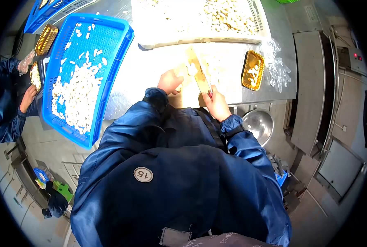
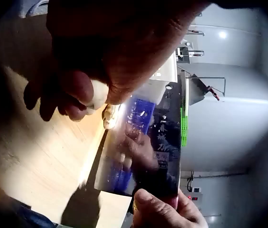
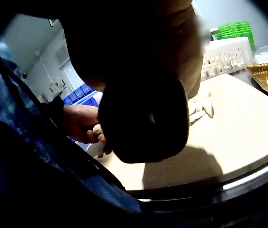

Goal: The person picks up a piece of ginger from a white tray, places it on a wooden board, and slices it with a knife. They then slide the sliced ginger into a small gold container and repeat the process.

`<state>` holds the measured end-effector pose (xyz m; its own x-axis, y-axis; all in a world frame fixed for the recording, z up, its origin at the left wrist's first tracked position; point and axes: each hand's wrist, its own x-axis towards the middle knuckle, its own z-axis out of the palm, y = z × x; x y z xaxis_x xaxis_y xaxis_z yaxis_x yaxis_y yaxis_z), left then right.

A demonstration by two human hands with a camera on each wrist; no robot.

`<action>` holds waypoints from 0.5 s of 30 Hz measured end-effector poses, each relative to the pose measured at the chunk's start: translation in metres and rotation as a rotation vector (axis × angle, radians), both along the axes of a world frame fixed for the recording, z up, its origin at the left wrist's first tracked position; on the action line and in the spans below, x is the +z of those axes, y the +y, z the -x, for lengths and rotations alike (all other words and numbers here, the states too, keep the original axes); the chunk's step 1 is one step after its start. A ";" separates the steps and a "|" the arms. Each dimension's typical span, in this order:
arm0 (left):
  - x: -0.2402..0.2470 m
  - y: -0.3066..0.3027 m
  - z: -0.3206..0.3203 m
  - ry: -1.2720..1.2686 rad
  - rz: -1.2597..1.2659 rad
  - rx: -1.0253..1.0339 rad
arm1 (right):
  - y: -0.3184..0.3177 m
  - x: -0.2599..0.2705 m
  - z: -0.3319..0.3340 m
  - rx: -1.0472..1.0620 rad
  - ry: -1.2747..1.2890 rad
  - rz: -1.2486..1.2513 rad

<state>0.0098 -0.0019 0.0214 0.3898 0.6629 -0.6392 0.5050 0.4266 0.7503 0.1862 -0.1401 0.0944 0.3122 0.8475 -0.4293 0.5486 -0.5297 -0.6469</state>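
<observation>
My left hand (image 1: 170,82), at the left of the wooden cutting board (image 3: 248,128), pinches a small, smooth whitish piece (image 2: 97,95) between thumb and fingers. My right hand (image 1: 218,105) grips the handle of a broad-bladed cleaver (image 2: 146,137). Its blade stands on edge over the board, and the shiny face mirrors the left hand and blue crate. Beside the blade lies another pale piece (image 2: 109,116). Sliced pale pieces (image 3: 201,108) are on the board to the right of the knife. In the right wrist view, a dark shape hides most of the right hand.
A blue crate (image 1: 119,53) of pale slices stands at the left. Behind the board is a white crate (image 1: 200,40) holding whole pieces. To the right are a gold tray (image 1: 244,84) with slices and crumpled clear plastic (image 1: 277,68). Another person's hands (image 1: 28,99) work at far left.
</observation>
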 end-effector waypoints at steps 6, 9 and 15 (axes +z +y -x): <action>-0.004 0.005 -0.025 0.019 -0.037 -0.052 | -0.002 -0.013 -0.004 -0.018 0.052 -0.035; 0.012 0.007 -0.036 -0.020 -0.068 -0.096 | -0.005 -0.007 -0.007 -0.067 -0.007 -0.033; -0.004 0.009 0.005 -0.302 0.249 0.065 | -0.021 0.018 0.003 -0.118 -0.035 -0.105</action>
<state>0.0044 0.0067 0.0171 0.5472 0.5314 -0.6466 0.2432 0.6383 0.7304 0.1827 -0.1613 0.1126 0.4252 0.8439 -0.3272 0.5101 -0.5220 -0.6836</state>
